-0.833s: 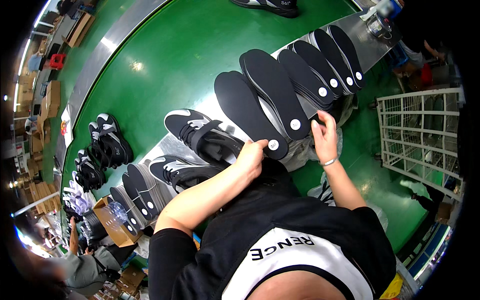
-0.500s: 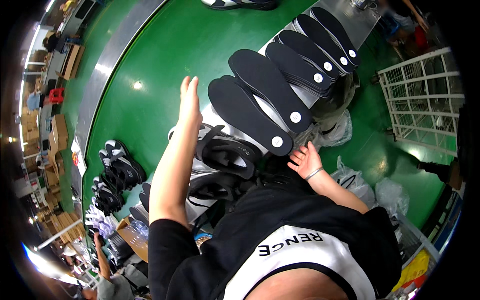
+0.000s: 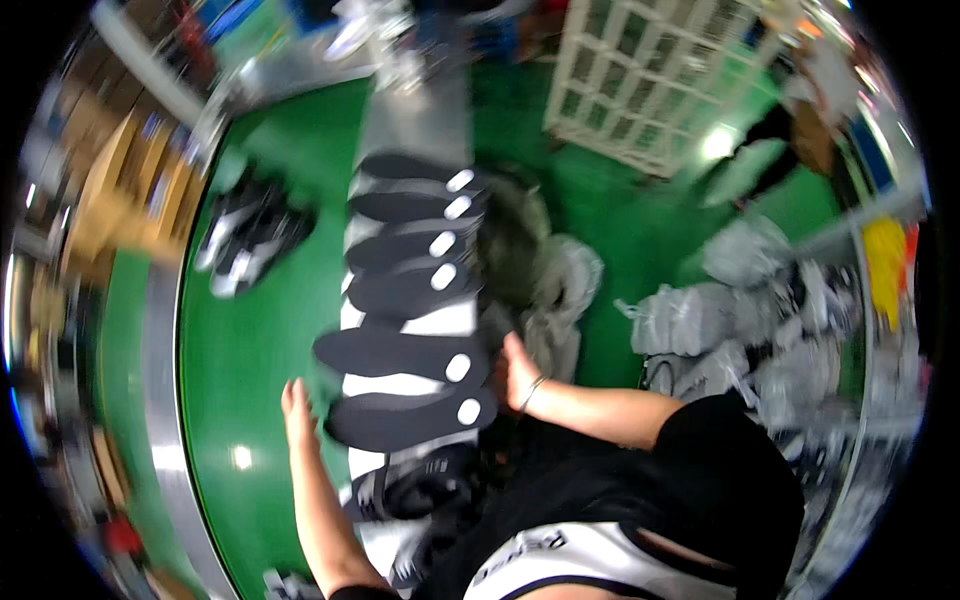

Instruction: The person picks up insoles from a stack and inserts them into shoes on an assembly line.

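Black shoe insoles with round white stickers lie in stacks across a narrow metal bench (image 3: 415,125). The nearest insole (image 3: 400,420) and the one beyond it (image 3: 390,355) are side by side, their stickered heel ends to the right. My left hand (image 3: 300,415) is off the toe end of the nearest insole, fingers stretched, holding nothing. At the heel ends is my right hand (image 3: 517,375), open and upright close to their edge; blur hides whether it touches them. Closer to me, black sneakers (image 3: 430,485) sit on the bench.
Dark sneakers (image 3: 250,235) stand left of the bench on the green surface (image 3: 250,360). To the right are clear plastic bags (image 3: 685,318) and a bagged bundle (image 3: 565,285) beside the bench. A white wire cage (image 3: 640,90) stands farther off, with a person (image 3: 770,150) beyond it.
The view has turned, so the row of insoles now runs straight away from me. My hands have come to opposite ends of the nearest insoles. The insoles keep their order.
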`<state>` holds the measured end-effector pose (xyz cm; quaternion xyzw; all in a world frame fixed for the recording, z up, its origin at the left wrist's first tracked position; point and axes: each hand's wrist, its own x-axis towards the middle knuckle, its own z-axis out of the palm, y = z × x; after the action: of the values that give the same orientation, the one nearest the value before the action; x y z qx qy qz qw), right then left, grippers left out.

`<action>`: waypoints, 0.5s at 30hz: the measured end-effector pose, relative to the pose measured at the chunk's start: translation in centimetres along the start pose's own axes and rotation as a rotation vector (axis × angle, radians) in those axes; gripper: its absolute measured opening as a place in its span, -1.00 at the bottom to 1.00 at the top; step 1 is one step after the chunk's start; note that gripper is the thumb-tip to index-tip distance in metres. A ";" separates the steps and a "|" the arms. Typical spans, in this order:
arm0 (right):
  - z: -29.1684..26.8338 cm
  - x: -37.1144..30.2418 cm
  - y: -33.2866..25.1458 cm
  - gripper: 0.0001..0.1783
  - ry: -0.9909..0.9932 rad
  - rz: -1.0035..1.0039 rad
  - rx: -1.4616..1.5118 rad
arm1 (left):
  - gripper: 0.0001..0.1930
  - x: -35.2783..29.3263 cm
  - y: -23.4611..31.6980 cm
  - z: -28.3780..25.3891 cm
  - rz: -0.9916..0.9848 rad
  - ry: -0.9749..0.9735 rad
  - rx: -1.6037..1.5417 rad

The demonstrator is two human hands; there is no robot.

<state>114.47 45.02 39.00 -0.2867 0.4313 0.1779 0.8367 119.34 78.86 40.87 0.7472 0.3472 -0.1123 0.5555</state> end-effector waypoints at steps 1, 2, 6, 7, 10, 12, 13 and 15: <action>1.1 -0.5 -1.4 -0.30 0.127 -0.011 -0.008 | -0.27 1.7 0.0 -0.2 0.042 -0.043 -0.068; 1.4 -0.1 -2.2 -0.32 0.212 0.011 -0.056 | -0.26 2.6 1.0 0.7 0.063 -0.088 -0.138; 2.1 2.5 -0.7 -0.49 -0.001 -0.303 -0.084 | -0.36 6.5 2.2 3.2 0.100 -0.343 -0.247; 1.9 4.1 -0.2 -0.48 -0.021 -0.324 -0.098 | -0.39 7.0 2.6 3.9 0.037 -0.528 -0.300; 1.6 4.8 0.3 -0.46 0.159 -0.541 -0.268 | -0.43 6.6 3.4 5.5 0.108 -0.518 -0.208; 1.7 4.6 -0.1 -0.42 0.015 -0.609 -0.248 | -0.36 6.2 4.2 5.9 0.037 -0.588 -0.212; 1.7 5.5 0.3 -0.42 0.076 -0.720 -0.370 | -0.34 5.3 3.9 5.2 -0.007 -0.550 -0.184; 1.5 6.5 0.3 -0.45 0.159 -0.697 -0.583 | -0.27 3.5 4.5 5.6 -0.008 -0.317 -0.028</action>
<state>118.89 46.51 34.26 -0.6507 0.3039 -0.0230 0.6955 125.99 74.55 40.30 0.7107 0.2597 -0.2261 0.6134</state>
